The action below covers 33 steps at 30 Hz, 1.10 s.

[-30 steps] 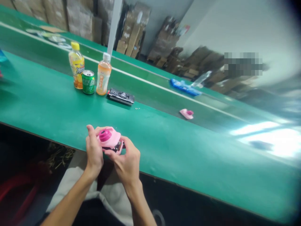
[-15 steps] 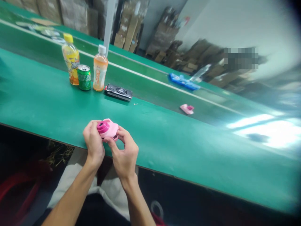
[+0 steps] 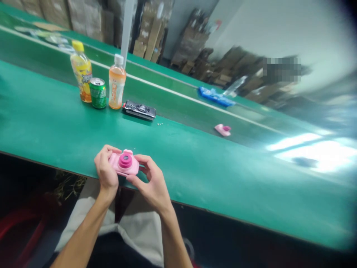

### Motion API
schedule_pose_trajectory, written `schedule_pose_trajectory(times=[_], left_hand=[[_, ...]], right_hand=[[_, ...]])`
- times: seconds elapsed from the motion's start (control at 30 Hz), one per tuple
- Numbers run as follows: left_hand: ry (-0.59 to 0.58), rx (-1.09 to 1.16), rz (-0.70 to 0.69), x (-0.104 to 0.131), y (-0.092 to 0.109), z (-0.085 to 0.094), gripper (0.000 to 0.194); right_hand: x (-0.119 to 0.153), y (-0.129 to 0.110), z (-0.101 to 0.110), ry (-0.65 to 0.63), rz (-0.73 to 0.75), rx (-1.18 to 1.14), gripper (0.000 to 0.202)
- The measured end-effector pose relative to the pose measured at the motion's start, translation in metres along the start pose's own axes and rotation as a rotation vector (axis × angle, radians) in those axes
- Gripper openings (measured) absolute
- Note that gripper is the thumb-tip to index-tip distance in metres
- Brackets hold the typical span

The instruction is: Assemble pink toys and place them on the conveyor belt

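A pink toy camera [image 3: 125, 162] with a darker magenta lens is held just above the near edge of the green table [image 3: 223, 178]. Its lens faces up and away from me. My left hand [image 3: 106, 167] is closed round the camera's left end. At the right end, my right hand [image 3: 149, 178] grips it between thumb and fingers. The camera's back is hidden from view.
Beyond the hands stand a yellow-capped bottle [image 3: 81, 72], a green can [image 3: 97, 93] and an orange drink bottle [image 3: 117, 83]. A dark, flat device [image 3: 139, 110] lies beside them. Farther right, another pink camera [image 3: 223, 129] and a blue item [image 3: 216, 96] rest on the conveyor belt.
The camera has been turned so its lens front shows squarely, with its body more level. My right hand has shifted slightly along the right end. Both hands keep hold.
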<state>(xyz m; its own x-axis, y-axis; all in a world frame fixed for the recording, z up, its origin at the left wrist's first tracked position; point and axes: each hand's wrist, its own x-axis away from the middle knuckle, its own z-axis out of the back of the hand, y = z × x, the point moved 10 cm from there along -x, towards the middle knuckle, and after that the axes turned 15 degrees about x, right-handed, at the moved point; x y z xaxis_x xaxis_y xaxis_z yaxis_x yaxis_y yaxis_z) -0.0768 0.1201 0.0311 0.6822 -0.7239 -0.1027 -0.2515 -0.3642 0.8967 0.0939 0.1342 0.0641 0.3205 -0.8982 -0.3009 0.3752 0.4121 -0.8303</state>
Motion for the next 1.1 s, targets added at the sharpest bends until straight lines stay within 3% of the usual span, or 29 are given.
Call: schedule_pose_trajectory(times=[0.1, 0.23, 0.3, 0.43, 0.63, 0.73, 0.9, 1.03, 1.1], left_hand=[[-0.043, -0.061, -0.034, 0.002, 0.007, -0.006, 0.029], [-0.148, -0.175, -0.195, 0.009, 0.025, -0.019, 0.034], [-0.16, -0.185, -0.205, 0.011, 0.025, -0.021, 0.036], [-0.05, -0.09, -0.091, 0.009, 0.012, -0.011, 0.043], [-0.037, -0.046, 0.006, 0.009, 0.002, -0.012, 0.051], [-0.009, -0.048, 0.015, 0.008, 0.003, -0.009, 0.051], [0.005, -0.061, -0.003, 0.005, 0.006, -0.008, 0.049], [0.092, -0.052, -0.013, 0.003, 0.003, -0.001, 0.047], [0.08, -0.015, -0.01, 0.006, 0.0, -0.001, 0.043]], right_hand=[[0.005, -0.006, 0.012, 0.078, 0.049, 0.134, 0.037], [0.007, 0.012, 0.016, 0.1, -0.125, -0.052, 0.034], [0.008, 0.017, 0.016, 0.101, -0.152, -0.081, 0.036], [0.009, 0.015, 0.014, 0.045, -0.071, 0.012, 0.057], [0.014, 0.0, 0.019, 0.109, 0.016, 0.195, 0.045], [0.015, 0.003, 0.013, 0.071, -0.038, 0.144, 0.046], [0.013, 0.023, 0.0, 0.021, -0.19, -0.145, 0.045], [0.016, 0.015, -0.004, 0.047, -0.11, -0.074, 0.045], [0.021, 0.011, -0.001, 0.105, -0.072, -0.016, 0.046]])
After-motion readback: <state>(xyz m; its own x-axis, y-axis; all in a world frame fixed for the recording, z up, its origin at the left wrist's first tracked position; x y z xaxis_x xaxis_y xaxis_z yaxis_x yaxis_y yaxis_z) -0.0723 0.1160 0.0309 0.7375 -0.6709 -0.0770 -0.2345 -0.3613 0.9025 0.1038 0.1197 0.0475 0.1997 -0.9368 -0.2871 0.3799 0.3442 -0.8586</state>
